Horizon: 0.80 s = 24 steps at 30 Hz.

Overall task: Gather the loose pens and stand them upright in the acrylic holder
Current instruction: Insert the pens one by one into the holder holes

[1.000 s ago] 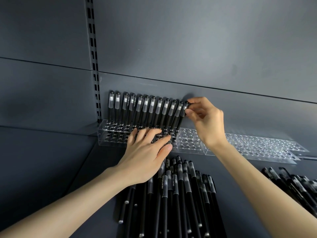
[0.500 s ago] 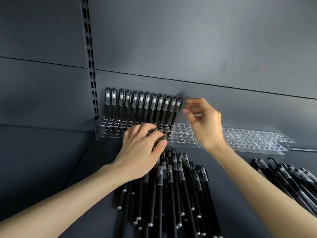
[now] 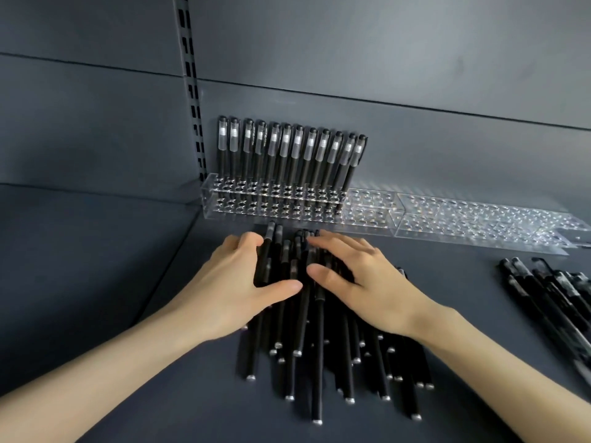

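Pens [image 3: 289, 155], twelve of them, stood caps up in the back row of the clear holder [image 3: 271, 214], which sat against the rear wall of the shelf [image 3: 112, 314]; the ones at the right end leaned a little to the right. A second clear holder [image 3: 479, 223] lay just beside it on the right. In front of the first holder a loose pile of black pens [image 3: 307, 353] lay flat, its near ends fanned toward me. My right hand [image 3: 361, 282] rested on top of that pile with the fingers spread. My left hand [image 3: 233, 289] kept its fingers together, bent against the pile's left edge, thumb laid across the top; whether they closed round any pen I could not tell. Another heap of pens [image 3: 550, 292] lay well apart at the right.
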Tool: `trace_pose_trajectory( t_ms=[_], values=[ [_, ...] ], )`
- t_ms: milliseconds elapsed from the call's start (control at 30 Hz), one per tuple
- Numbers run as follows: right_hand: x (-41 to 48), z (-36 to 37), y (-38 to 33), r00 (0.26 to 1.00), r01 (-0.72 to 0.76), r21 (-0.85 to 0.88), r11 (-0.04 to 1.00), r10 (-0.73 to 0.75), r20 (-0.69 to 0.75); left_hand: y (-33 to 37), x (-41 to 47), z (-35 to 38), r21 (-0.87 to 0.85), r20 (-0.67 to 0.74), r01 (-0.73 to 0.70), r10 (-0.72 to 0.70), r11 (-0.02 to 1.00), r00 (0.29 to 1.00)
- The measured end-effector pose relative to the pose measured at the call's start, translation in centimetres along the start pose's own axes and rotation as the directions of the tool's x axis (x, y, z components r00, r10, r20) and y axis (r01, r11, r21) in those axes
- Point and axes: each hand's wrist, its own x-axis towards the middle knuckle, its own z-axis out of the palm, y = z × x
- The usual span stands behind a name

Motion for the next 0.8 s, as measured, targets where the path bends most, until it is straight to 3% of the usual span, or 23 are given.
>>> trace_pose_trajectory(
  t_ms=[333,533,667,733,800],
  values=[
    [-0.2,0.1,-0.4,0.998,0.005,0.041,0.999,-0.002,-0.062,-0.4,1.2,-0.5,-0.216,0.011,0.115,-0.115,0.970,0.993],
    [-0.2,0.0,-0.4,0.998,0.000,0.048,0.999,0.003,-0.064,-0.4,0.9,-1.1,-0.396,0.012,0.066,-0.067,0.916,0.998],
    [-0.3,-0.1,-0.5,0.997,0.002,0.040,0.999,0.002,-0.080,-0.2,0.8,-1.3,-0.558,-0.101,-0.037,-0.024,0.829,0.995],
    [-0.3,-0.5,-0.8,0.992,0.005,0.110,0.994,0.010,-0.129,0.4,0.8,-1.3,-0.661,-0.134,-0.092,0.003,0.745,0.991],
    [0.1,-1.2,-1.5,0.983,0.028,0.332,0.943,0.035,-0.182,1.1,0.6,-1.2,-0.735,-0.117,-0.122,0.052,0.667,0.992]
  ],
)
